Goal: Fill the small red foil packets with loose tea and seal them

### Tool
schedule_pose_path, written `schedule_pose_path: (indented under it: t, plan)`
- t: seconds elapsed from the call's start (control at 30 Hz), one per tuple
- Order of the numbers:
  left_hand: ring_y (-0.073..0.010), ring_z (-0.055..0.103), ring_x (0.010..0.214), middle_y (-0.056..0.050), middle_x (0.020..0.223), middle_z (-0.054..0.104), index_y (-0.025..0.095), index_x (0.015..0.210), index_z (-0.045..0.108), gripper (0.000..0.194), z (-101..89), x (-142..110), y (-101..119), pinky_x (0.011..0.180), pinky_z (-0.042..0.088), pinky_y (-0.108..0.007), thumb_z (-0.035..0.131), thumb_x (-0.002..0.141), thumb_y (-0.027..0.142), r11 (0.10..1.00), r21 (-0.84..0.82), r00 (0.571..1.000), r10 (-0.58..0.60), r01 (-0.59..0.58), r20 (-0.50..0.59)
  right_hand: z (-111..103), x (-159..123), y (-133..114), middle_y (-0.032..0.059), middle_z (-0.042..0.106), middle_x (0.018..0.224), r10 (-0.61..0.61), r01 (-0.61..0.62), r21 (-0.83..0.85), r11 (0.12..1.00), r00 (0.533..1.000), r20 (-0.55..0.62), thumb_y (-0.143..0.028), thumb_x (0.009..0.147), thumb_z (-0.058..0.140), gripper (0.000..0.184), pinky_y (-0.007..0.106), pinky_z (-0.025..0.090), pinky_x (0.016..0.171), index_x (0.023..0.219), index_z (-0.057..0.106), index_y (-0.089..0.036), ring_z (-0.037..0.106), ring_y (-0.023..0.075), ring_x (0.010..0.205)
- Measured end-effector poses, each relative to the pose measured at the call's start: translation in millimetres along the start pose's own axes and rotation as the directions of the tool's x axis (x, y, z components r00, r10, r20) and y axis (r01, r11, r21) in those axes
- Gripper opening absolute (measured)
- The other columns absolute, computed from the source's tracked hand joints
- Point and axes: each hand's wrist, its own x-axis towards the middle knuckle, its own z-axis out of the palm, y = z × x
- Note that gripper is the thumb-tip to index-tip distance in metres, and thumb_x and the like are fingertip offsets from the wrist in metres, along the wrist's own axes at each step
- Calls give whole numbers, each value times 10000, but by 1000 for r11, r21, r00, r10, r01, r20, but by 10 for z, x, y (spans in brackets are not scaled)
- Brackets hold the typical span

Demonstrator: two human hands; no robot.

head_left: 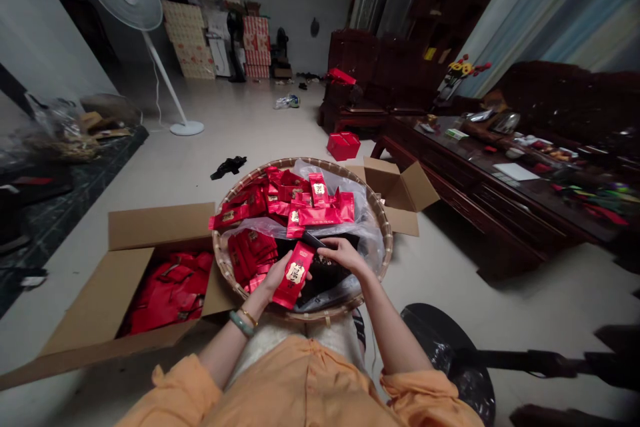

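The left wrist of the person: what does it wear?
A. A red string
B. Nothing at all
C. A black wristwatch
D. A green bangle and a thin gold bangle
D. Behind the left hand, which holds a red foil packet, the wrist shows a pale green bangle beside a thin gold bangle.

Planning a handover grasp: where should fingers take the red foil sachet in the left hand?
Probably its lower end: pinch the red foil sachet across its flat faces, coming from the side away from the left hand. It is thin and tilted, the hand covers its left edge, and its upper end sits near the dark object by the right hand.
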Motion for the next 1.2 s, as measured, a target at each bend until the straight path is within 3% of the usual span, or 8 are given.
schedule_pose_path:
  t: [0.2, 0.3, 0.47, 0.87, 1.2]
  plan:
    - [-172, 596, 465, -126, 712, 687, 78, 986, 592, 559, 37, 10, -17, 416, 495, -289, 302, 887, 545, 999, 35, 999, 27, -28, 17, 11, -55, -38, 35, 705, 810, 20, -20, -90, 996, 1000, 8, -407, 675, 675, 424, 214, 389, 494, 1012, 694, -151, 570, 142, 597]
    - [-179, 599, 468, -135, 708, 688, 71, 969, 594, 555, 68, 6, -26, 417, 497, -298, 301, 891, 536, 998, 52, 999, 41, -41, 12, 87, -58, -60, 47, 721, 897, -19, 12, -135, 991, 999, -48, -371, 679, 670, 379, 277, 466, 631, 989, 708, -156, 636, 212, 749]
    - [-168, 573, 411, -97, 583, 657, 73, 967, 603, 586, 117, -59, 10, 413, 484, -283, 278, 890, 555, 997, 80, 1000, 12, -12, 1, 125, -42, -15, 47, 721, 967, -86, 69, -194, 979, 993, -79, -360, 689, 670, 356, 361, 475, 799, 992, 713, -177, 651, 280, 899]
    - [-168, 568, 416, -116, 622, 661, 63, 857, 628, 607, 93, 22, -26, 388, 482, -287, 347, 847, 601, 997, 79, 1000, 10, -9, -5, 136, -59, 34, 33, 722, 970, -120, 97, -230, 968, 989, -86, -370, 718, 647, 343, 345, 476, 802, 1005, 708, -194, 651, 276, 915]
    - [-165, 573, 413, -105, 647, 674, 76, 919, 614, 587, 117, -13, 14, 388, 485, -285, 334, 857, 588, 995, 98, 999, -22, 27, -48, 163, -68, 68, 21, 732, 894, -125, 102, -214, 971, 987, -97, -384, 723, 635, 315, 334, 476, 771, 965, 722, -203, 651, 266, 871]
